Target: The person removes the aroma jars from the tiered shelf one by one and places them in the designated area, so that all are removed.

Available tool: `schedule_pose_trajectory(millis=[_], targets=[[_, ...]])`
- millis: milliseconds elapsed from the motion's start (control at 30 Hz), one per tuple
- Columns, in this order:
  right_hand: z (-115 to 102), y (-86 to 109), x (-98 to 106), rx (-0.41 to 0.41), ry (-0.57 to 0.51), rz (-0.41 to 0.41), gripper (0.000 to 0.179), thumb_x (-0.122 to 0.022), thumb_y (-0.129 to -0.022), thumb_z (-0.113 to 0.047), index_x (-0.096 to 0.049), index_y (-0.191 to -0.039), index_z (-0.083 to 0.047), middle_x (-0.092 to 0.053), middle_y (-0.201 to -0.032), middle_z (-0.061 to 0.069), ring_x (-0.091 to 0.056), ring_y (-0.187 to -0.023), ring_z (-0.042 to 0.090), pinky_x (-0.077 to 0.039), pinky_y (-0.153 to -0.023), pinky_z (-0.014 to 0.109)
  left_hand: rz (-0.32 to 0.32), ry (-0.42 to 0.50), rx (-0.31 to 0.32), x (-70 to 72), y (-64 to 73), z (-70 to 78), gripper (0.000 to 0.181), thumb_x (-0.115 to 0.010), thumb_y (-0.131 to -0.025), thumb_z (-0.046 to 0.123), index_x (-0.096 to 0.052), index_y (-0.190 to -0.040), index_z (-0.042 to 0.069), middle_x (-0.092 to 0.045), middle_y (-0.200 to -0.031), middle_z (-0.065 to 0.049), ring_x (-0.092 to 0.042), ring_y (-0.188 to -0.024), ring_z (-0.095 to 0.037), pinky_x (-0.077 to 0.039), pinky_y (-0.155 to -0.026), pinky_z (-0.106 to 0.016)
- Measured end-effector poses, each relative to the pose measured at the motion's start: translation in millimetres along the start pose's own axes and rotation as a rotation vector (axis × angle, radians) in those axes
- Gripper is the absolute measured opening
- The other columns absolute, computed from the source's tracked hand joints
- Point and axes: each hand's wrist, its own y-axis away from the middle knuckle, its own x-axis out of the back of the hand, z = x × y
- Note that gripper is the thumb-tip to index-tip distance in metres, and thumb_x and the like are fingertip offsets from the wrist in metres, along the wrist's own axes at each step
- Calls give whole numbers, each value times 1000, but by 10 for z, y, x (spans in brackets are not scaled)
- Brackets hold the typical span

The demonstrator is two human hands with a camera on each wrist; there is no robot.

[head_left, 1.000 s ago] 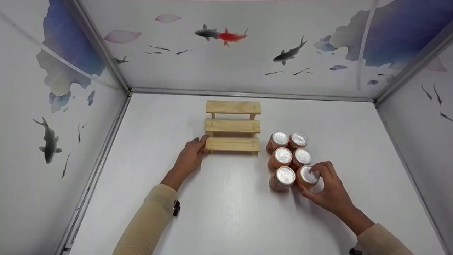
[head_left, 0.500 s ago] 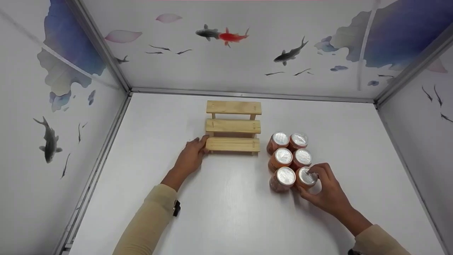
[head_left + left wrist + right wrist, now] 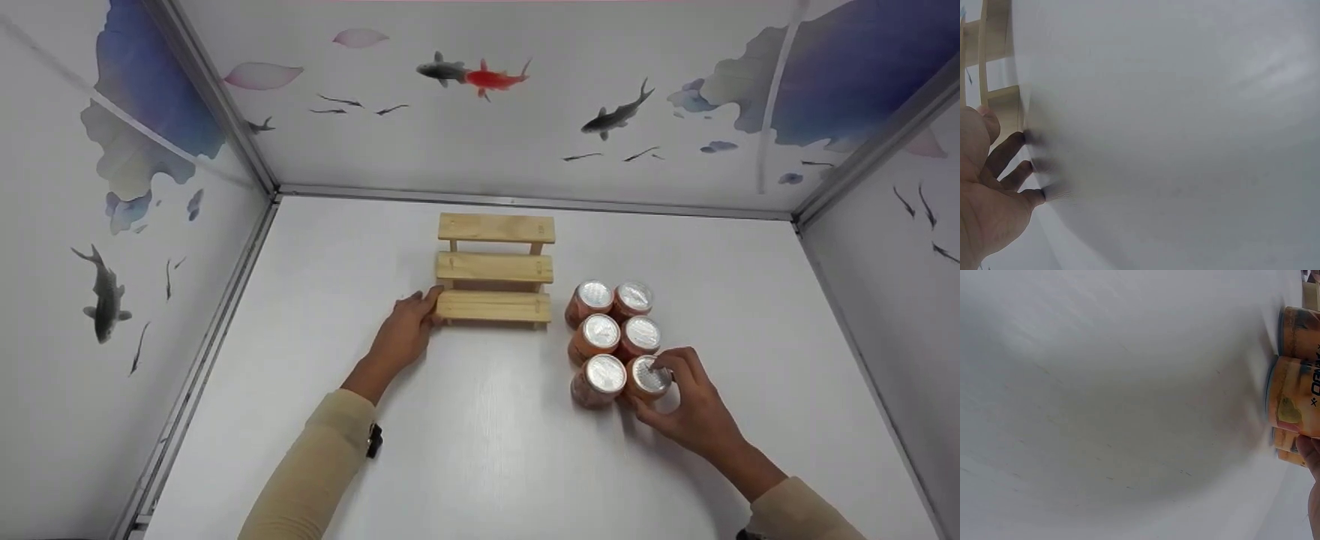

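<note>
My left hand (image 3: 405, 328) is at the left end of the lowest step of a three-step wooden stand (image 3: 493, 306), with thumb and index finger holding that end. In the left wrist view the other fingertips (image 3: 1026, 167) reach down to the white tabletop beside the stand's leg (image 3: 1004, 107). My right hand (image 3: 694, 405) grips the near right jar (image 3: 648, 376), its thumb low on the side and a finger over the silver lid. That jar's orange side (image 3: 1294, 396) carries dark lettering in the right wrist view. Next to it stands the near left jar (image 3: 600, 382).
Behind these two, more silver-lidded jars (image 3: 598, 334) stand upright in two close columns, right of the stand. Walls printed with fish enclose the white table (image 3: 480, 450). A metal rail (image 3: 510, 201) runs along its back edge.
The jar under my right hand has shifted slightly left, closer to the near left jar, and the hand has moved with it. My left hand and the stand keep their places.
</note>
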Motion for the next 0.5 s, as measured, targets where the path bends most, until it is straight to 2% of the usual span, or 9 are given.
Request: schedule_pose_trajectory(millis=[67,133,300,500], targets=[[2,11,-2,2,9,6,71,-103,-69,-8,-58,-123,-3,-56,-128,11,-57,-123,7,-51,-87,13,0,-1,-13,-7,-7,4,58,-55,-116,33,-43,-171,22,-58,-166,-14,-44,-163,-39,-29,-137,-62],[4,12,1,-2,7,10,71,-103,-67,-5,-58,-123,-3,-56,-128,12,-56,-124,6,-48,-95,7,0,-1,-25,-12,-19,13,58,-56,-116,32,-43,-171,20,-59,-165,-14,-44,-163,-39,-28,-137,-63],[-14,5,-11,-24,-12,-5,70,-101,-70,-3,-56,-123,-3,-53,-130,13,-55,-128,7,-35,-110,-2,-15,-9,-10,15,-27,25,58,-54,-116,36,-42,-172,23,-58,-166,-12,-43,-164,-38,-27,-139,-60],[-22,16,-33,-38,-10,-21,69,-101,-72,-6,-55,-123,-5,-52,-130,13,-58,-128,15,-34,-111,-3,-47,-21,-8,84,-33,33,55,-56,-117,34,-43,-170,24,-57,-167,-13,-44,-163,-39,-30,-137,-61]])
